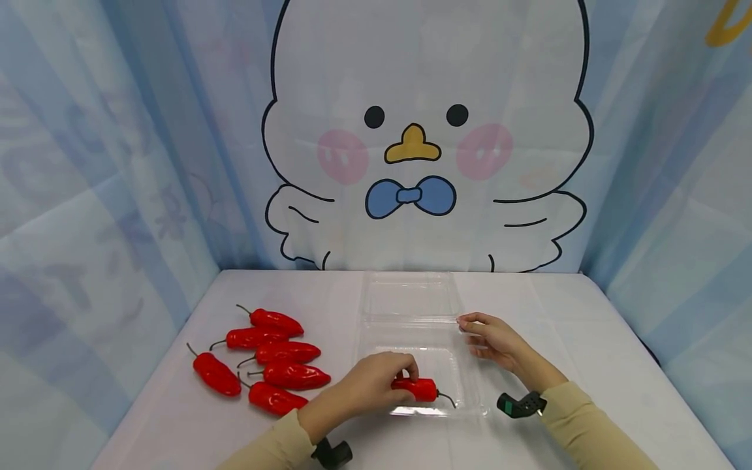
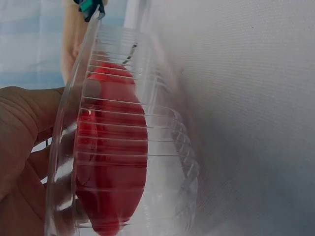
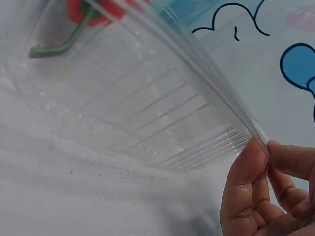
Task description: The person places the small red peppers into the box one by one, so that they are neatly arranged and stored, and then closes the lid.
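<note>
A clear plastic clamshell box (image 1: 429, 333) lies with its lid folded back, away from me. My left hand (image 1: 378, 382) grips a red chili pepper (image 1: 424, 390) inside the box, near its front side; the green stem points right. Through the ribbed box wall (image 2: 167, 132) in the left wrist view, the pepper (image 2: 113, 147) shows with the thumb and fingers around its upper part. My right hand (image 1: 493, 339) pinches the box's right rim near the hinge, between thumb and fingers, as the right wrist view shows with the hand (image 3: 266, 191) at the rim.
Several more red peppers (image 1: 288, 352) lie on the white table (image 1: 176, 431) to the left of the box. A printed curtain (image 1: 423, 241) with a cartoon bird stands behind the table. Dark wrist cameras (image 1: 519, 405) sit on both wrists.
</note>
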### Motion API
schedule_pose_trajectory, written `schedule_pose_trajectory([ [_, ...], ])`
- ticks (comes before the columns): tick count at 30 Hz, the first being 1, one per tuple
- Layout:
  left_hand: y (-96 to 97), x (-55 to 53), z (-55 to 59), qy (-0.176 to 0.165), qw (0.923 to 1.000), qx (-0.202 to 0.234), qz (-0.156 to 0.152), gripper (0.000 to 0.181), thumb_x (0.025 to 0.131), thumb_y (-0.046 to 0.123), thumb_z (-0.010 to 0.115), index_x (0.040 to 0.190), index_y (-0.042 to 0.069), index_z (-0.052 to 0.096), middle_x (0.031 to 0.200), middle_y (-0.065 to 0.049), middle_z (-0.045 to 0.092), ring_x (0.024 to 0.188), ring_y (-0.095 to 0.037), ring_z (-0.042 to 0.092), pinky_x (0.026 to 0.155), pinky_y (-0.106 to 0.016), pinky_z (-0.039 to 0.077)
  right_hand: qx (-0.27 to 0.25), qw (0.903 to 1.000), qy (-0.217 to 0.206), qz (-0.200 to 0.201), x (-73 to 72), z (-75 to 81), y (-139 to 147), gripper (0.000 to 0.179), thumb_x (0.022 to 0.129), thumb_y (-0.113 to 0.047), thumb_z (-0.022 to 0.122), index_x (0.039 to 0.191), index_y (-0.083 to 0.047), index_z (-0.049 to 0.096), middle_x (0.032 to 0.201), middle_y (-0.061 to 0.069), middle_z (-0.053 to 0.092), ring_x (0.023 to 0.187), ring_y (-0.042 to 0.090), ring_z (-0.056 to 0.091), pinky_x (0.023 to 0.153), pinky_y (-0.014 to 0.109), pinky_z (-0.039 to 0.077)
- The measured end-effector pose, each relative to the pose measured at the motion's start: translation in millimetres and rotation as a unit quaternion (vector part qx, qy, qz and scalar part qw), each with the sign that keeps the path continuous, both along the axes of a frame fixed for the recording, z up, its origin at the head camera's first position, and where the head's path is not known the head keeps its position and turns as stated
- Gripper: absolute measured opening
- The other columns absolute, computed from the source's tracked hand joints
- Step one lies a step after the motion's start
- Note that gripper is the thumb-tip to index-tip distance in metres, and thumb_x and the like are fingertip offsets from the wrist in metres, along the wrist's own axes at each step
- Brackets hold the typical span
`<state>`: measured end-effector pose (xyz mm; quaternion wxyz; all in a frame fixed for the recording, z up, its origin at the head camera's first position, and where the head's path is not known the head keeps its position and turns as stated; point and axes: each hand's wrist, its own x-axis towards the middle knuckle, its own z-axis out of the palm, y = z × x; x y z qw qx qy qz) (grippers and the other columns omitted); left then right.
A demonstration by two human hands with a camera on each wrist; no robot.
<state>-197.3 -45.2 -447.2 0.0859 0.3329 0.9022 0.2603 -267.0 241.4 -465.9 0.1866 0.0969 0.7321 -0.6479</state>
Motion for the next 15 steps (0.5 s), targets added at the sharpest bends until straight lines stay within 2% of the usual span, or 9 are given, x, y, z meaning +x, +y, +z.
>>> schedule_pose_trajectory([
  [8,-1.2,-0.3,-6.2,0.010,0.9998,-0.013,-0.009,0.024,0.087,0.026,0.084,0.102,0.026,0.065,0.091,0.013,0.067,0.081,0.001,0.057,0.076,-0.018,0.050,-0.004,1.0000,0.002,0.002,0.1,0.1,-0.3,0.034,0.103,-0.026,0.065,0.130,-0.006,0.059,0.115,0.005,0.067,0.083,0.015,0.058,0.068,0.023,0.057],
  [15,-3.5,0.6,-7.1,0.013,0.9997,-0.016,-0.011,0.020,0.089,0.026,0.082,0.102,0.026,0.066,0.093,0.013,0.068,0.084,0.001,0.059,0.079,-0.019,0.052,-0.011,0.9999,0.003,0.006,0.7,0.8,-0.1,0.036,0.103,-0.026,0.065,0.131,-0.006,0.058,0.114,0.005,0.067,0.082,0.015,0.059,0.068,0.023,0.057],
])
